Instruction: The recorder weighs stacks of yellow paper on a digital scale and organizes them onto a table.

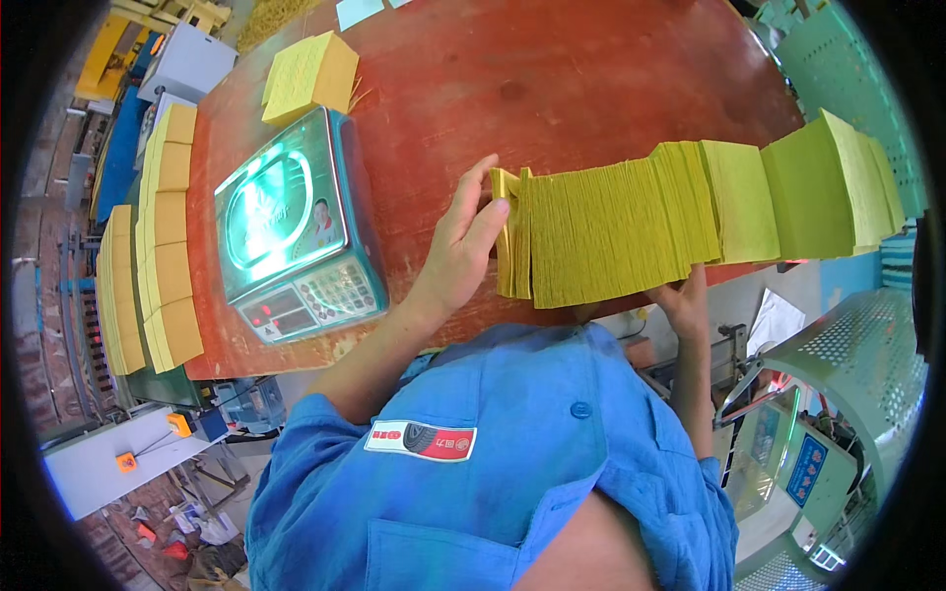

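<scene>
A long row of yellow paper sheets [611, 231], standing packed on edge, runs along the near side of the red table [591, 89]. My left hand [458, 251] presses the row's left end, thumb and fingers closed round a few slightly separated sheets. From below, my right hand [687, 303] grips the row's near lower edge right of its middle; most of its fingers are hidden under the paper. Toward the right, the sheets spread into wider, fanned bundles. Left of my left hand stands a teal digital scale [345, 236] with a shiny metal pan and a lit red display.
Behind the scale lies a block of yellow paper [320, 74]. More yellow paper bundles [168, 236] line the table's left edge. A green perforated guard [857, 364] curves over a machine at the right. White slips [358, 12] lie at the far edge.
</scene>
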`<state>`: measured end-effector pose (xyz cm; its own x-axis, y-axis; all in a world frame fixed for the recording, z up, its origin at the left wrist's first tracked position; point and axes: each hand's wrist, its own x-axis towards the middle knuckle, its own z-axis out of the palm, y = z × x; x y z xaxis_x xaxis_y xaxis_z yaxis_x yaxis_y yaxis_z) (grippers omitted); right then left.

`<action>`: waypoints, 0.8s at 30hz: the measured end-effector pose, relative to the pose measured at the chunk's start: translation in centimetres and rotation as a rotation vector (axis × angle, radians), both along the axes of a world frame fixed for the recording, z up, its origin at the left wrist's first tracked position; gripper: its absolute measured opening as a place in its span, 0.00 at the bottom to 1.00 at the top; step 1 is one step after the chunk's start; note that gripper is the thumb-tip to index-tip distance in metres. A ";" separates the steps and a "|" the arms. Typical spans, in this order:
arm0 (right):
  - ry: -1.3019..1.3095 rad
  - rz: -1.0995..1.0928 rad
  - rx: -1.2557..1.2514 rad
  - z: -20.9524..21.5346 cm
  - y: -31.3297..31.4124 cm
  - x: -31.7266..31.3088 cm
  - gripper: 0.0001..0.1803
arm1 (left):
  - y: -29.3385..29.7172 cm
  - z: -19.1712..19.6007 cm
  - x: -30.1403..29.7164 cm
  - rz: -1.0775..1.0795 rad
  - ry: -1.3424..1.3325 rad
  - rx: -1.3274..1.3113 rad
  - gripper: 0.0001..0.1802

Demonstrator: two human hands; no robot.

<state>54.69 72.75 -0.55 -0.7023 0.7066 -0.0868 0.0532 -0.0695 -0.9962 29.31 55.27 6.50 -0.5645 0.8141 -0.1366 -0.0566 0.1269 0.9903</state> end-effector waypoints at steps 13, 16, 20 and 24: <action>-0.007 -0.002 0.027 0.2 -0.1 -0.2 0.47 | -0.2 1.7 0.9 0.091 0.473 -0.062 0.18; -0.009 -0.008 0.050 0.2 -0.1 -0.1 0.47 | -0.3 1.1 0.2 0.074 0.410 -0.072 0.13; 0.006 -0.001 0.052 0.3 -0.2 -0.2 0.46 | -0.5 0.5 -0.4 0.025 0.076 -0.004 0.11; 0.000 -0.007 0.057 0.4 -0.3 -0.1 0.46 | -0.7 1.0 -0.6 -0.009 0.032 -0.034 0.13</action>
